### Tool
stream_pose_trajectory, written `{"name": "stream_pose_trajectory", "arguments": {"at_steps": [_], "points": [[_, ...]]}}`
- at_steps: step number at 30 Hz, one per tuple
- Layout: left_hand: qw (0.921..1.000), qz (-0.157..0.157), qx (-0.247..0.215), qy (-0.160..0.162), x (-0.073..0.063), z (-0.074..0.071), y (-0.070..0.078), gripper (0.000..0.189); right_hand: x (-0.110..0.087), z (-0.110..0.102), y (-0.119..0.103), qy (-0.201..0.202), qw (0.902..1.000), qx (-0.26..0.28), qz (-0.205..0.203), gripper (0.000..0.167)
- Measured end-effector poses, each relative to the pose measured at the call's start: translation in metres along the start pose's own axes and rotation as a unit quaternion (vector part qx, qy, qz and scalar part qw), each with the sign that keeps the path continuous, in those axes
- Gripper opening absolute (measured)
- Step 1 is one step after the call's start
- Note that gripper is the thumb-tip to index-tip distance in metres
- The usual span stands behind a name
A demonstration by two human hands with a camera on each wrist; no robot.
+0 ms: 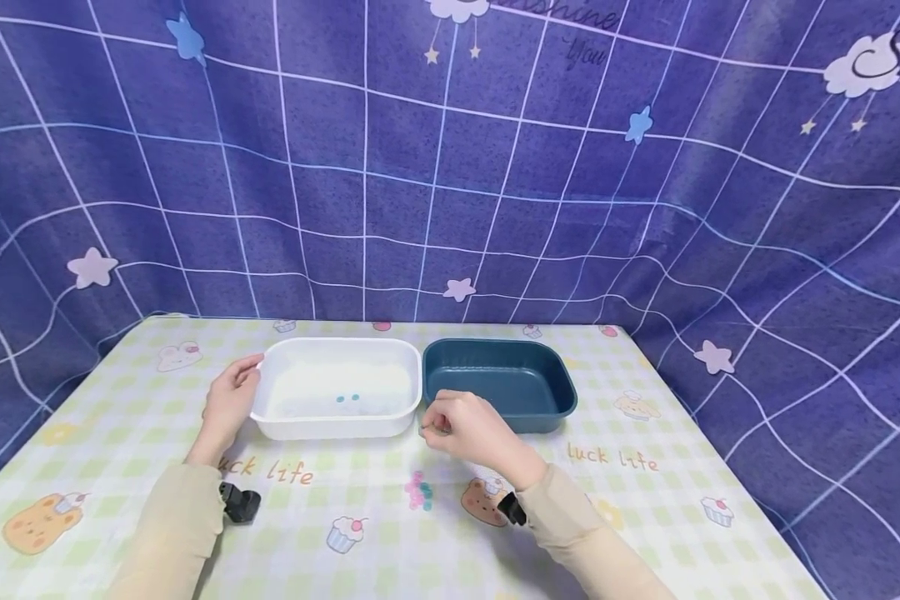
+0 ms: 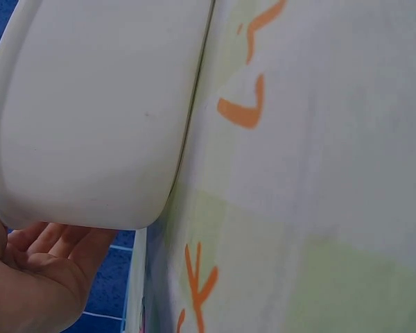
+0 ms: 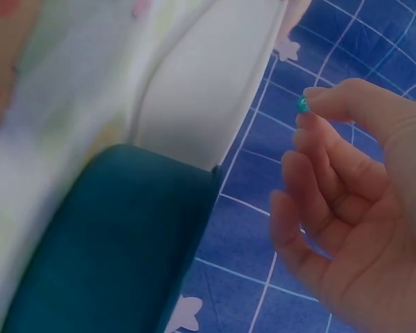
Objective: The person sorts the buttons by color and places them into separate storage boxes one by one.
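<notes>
"Two teal beads [image 1: 347,398] lie on the floor of the white tray [image 1: 330,427], so what is in the right hand [image 1: 465,425]?"

"One small bead [image 3: 303,105], also teal, pinched between thumb and forefinger. It's up in the air by the near left corner of the dark tray [image 1: 495,383], and the other fingers are loosely bent"

"How would you expect it to handle?"

"Next to weightless, I'd guess, hard and smooth, so likelier to skid or roll off than break. Fingertips across its sides, gently, seem the best hold; an off-centre squeeze could shoot it away. The loose pile of pink and teal beads [image 1: 419,492] on the counter [image 1: 285,550] probably behaves the same"

"And the left hand [image 1: 228,398]?"

"It touches the left end of the white tray, which looks light and stiff, best taken by rim or end wall. Whether it grips or merely rests there I can't tell: the tray hides its fingertips in the left wrist view"

"Anything else unclear?"

"The pile is too crowded to count, any hole in the pinched bead is too small to make out, and the right hand covers part of the dark tray"
</notes>
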State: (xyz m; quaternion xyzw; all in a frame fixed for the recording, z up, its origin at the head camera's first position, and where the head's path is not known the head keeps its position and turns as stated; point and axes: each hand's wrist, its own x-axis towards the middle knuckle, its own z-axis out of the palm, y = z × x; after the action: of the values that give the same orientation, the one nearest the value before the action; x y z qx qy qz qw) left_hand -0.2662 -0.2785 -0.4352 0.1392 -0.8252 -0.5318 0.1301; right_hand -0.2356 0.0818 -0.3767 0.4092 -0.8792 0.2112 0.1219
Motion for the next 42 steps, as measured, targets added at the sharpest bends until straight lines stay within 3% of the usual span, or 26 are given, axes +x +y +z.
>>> {"name": "stream_pose_trajectory", "arguments": {"at_steps": [20, 42], "points": [[0.9999, 0.005, 0.008, 0.004, 0.002, -0.001, 0.003, 0.046, 0.044, 0.008, 0.015, -0.002, 0.9996, -0.006, 0.027, 0.005], [1.0000, -0.003, 0.001, 0.006, 0.001, -0.001, -0.001, 0.045, 0.084, 0.031, 0.013, -0.062, 0.9965, -0.036, 0.042, 0.010]]}}
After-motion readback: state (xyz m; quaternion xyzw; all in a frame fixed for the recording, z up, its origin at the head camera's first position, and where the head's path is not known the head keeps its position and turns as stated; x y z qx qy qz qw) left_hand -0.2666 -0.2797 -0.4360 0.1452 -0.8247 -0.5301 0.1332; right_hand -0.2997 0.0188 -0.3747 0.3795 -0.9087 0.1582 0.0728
